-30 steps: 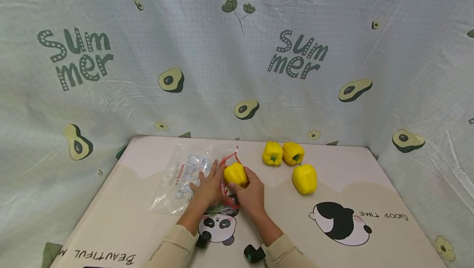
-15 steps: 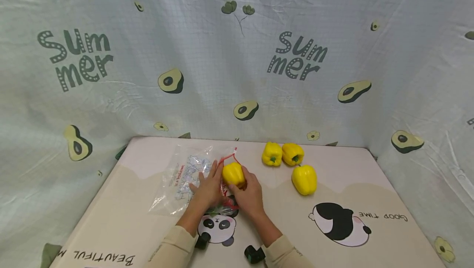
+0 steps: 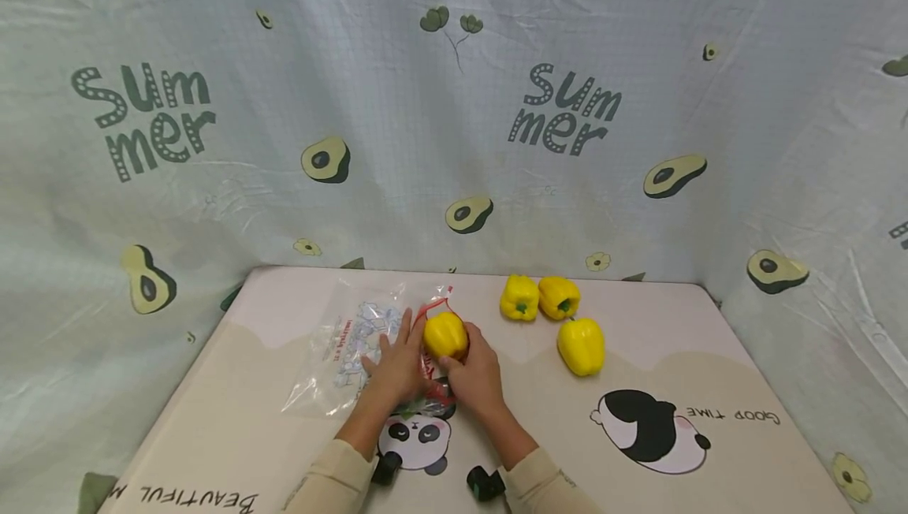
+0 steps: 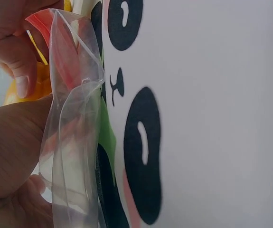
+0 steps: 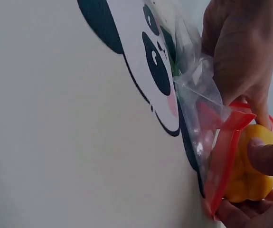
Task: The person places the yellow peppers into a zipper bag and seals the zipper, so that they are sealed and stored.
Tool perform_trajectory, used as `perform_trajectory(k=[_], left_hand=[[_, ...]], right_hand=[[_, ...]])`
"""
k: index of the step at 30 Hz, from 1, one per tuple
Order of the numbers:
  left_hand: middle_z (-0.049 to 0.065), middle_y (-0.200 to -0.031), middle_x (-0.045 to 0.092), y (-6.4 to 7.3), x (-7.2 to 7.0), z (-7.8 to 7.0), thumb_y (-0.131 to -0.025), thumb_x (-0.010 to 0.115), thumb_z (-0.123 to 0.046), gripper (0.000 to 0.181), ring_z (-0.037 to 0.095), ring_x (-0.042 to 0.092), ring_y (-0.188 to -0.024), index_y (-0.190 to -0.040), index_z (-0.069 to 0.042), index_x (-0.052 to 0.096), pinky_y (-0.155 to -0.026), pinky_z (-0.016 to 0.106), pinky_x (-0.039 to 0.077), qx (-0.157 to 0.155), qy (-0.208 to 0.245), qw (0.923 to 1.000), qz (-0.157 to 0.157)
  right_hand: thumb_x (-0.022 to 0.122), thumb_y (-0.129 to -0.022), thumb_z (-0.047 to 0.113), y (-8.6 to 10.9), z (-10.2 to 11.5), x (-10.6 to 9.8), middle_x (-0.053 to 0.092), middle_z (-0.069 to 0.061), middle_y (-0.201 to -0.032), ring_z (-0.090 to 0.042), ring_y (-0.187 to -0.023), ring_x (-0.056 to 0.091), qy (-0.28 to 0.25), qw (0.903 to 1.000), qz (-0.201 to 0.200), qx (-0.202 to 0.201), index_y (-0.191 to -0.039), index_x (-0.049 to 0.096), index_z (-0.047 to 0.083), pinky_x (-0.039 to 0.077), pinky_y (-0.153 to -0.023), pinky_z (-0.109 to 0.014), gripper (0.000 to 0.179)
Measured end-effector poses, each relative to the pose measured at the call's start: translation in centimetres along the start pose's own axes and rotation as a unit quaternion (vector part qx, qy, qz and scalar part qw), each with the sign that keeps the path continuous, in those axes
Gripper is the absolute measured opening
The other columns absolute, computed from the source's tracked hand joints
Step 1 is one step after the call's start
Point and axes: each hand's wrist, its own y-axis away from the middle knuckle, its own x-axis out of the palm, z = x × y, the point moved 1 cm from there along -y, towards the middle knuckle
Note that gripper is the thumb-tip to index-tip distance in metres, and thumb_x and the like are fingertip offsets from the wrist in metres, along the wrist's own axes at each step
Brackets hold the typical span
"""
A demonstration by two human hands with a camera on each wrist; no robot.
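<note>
A yellow bell pepper (image 3: pixel 445 334) is in the grip of my right hand (image 3: pixel 478 372), its thumb and fingers on either side. The pepper sits at the mouth of a clear zip bag (image 3: pixel 333 364), framed by the bag's red edge (image 5: pixel 228 161). My left hand (image 3: pixel 397 368) lies over the bag with straight, spread fingers, pressing along the opening. In the left wrist view, bag film (image 4: pixel 77 142) bulges beside that hand. From the right wrist, my right thumb (image 5: pixel 264 156) shows on the pepper (image 5: pixel 243 178), which is partly behind the red edge.
Two yellow bell peppers (image 3: pixel 520 298) (image 3: pixel 559 297) lie side by side at the back, right of the bag. A third pepper (image 3: pixel 582 347) is nearer. All rest on a table (image 3: pixel 234 404) with a printed cover, and a patterned curtain (image 3: pixel 397 206) hangs behind it.
The right hand and its pepper have shifted slightly left, further in between the red edges of the bag's mouth. The left hand has stayed nearly in place.
</note>
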Motion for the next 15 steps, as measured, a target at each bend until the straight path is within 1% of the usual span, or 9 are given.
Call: perform_trajectory(k=[4, 11, 15], left_hand=[[0.007, -0.178, 0.007, 0.0, 0.0, -0.1, -0.072, 0.096, -0.028, 0.12, 0.068, 0.022, -0.15, -0.166, -0.027, 0.022, -0.107, 0.093, 0.01, -0.001, 0.002, 1.0, 0.0], [0.008, -0.178, 0.007, 0.0, 0.1, -0.1, -0.072, 0.096, -0.026, 0.121, 0.068, 0.022, -0.149, -0.167, -0.026, 0.021, -0.107, 0.094, 0.01, 0.0, 0.007, 1.0, -0.004], [0.008, -0.178, 0.007, 0.0, 0.1, -0.1, -0.072, 0.096, -0.024, 0.122, 0.069, 0.022, -0.149, -0.167, -0.024, 0.02, -0.106, 0.094, 0.011, 0.002, 0.004, 1.0, -0.003]], right_hand=[[0.081, -0.088, 0.009, -0.3, 0.2, 0.0, 0.066, -0.015, -0.14, -0.034, -0.126, 0.063, 0.002, 0.9998, 0.004, 0.017, -0.144, 0.05, 0.006, 0.046, -0.118, -0.056, 0.064], [0.079, -0.091, 0.011, -0.9, 0.4, 0.0, 0.061, -0.015, -0.147, -0.036, -0.132, 0.06, 0.018, 0.9993, 0.022, 0.024, -0.151, 0.047, 0.007, 0.044, -0.119, -0.057, 0.068], [0.079, -0.091, 0.012, -1.3, 0.5, 0.0, 0.063, -0.016, -0.145, -0.036, -0.13, 0.062, 0.037, 0.9987, 0.025, 0.025, -0.151, 0.048, 0.009, 0.045, -0.118, -0.059, 0.068]])
